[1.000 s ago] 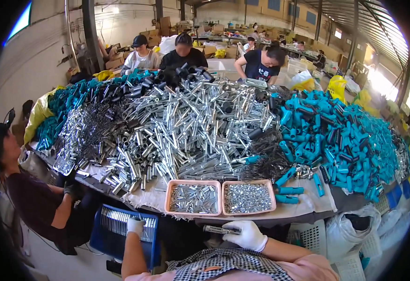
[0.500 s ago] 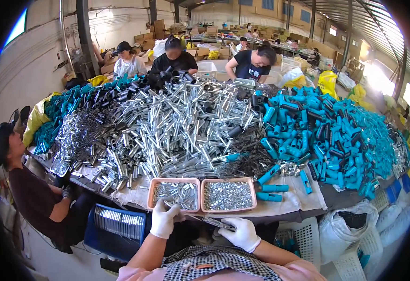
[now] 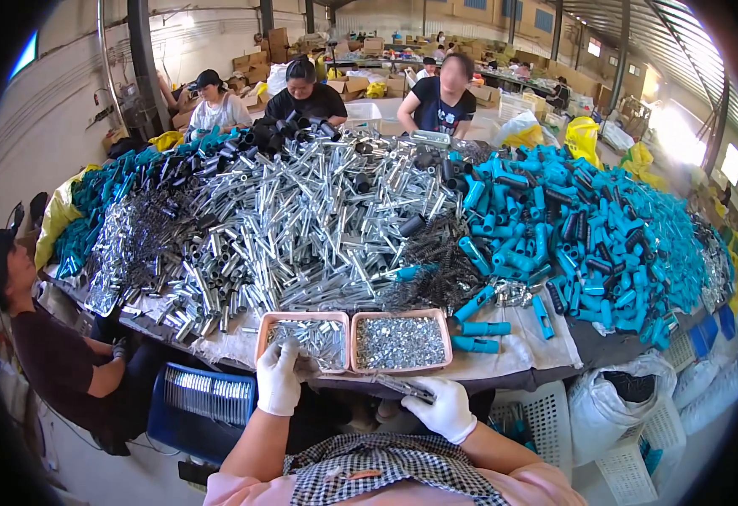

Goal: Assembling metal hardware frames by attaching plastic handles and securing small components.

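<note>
My left hand (image 3: 279, 378), in a white glove, is at the front edge of the left pink tray (image 3: 262, 339), its fingers curled together. Whatever they pinch, if anything, is too small to make out. Small silver metal pins (image 3: 322, 336) lie in that tray. My right hand (image 3: 443, 411), gloved in white too, grips a slim silver metal part (image 3: 405, 387) that points left, in front of the right pink tray (image 3: 401, 369). Tiny shiny metal pieces (image 3: 398, 340) fill this second tray.
Behind the trays rises a heap of silver tubes and rods (image 3: 301, 219), with dark springs (image 3: 440, 253) and teal plastic handles (image 3: 588, 236) on its right. A blue bin (image 3: 204, 405) stands lower left, a white crate (image 3: 546, 422) lower right. Co-workers sit left and across the table.
The thin rod that stretched between my hands is no longer visible there. My left hand has shifted slightly left against the tray; my right hand still holds the metal part. The view has moved slightly.
</note>
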`<state>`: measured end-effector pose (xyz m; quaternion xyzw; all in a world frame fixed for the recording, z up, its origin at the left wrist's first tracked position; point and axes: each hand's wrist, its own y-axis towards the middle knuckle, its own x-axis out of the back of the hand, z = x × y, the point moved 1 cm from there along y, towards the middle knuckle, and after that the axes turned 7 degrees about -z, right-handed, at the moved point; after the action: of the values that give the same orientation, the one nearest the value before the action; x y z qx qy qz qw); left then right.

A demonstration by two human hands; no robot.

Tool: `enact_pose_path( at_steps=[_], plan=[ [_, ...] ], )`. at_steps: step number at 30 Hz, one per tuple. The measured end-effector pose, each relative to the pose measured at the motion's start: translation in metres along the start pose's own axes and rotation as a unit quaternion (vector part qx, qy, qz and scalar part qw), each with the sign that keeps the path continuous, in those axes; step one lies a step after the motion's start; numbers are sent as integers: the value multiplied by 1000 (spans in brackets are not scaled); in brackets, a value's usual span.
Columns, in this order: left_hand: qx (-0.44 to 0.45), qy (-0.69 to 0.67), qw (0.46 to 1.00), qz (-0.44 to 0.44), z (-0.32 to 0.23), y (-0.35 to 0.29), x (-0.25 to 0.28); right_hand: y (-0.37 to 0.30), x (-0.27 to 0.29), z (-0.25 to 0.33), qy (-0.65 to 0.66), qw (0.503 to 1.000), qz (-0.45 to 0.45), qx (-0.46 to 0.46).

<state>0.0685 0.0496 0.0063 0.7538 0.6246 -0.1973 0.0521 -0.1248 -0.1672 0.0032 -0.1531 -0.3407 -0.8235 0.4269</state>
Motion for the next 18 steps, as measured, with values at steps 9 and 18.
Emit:
enact_pose_path(
  at_steps=[9,18],
  plan=[
    [100,-10,991,92,15,-38,-3,-6,-16,17,-3,997,-21,77],
    [254,-52,937,234,-7,-35,-22,11,-6,22,-10,988,-38,149]
  ],
)
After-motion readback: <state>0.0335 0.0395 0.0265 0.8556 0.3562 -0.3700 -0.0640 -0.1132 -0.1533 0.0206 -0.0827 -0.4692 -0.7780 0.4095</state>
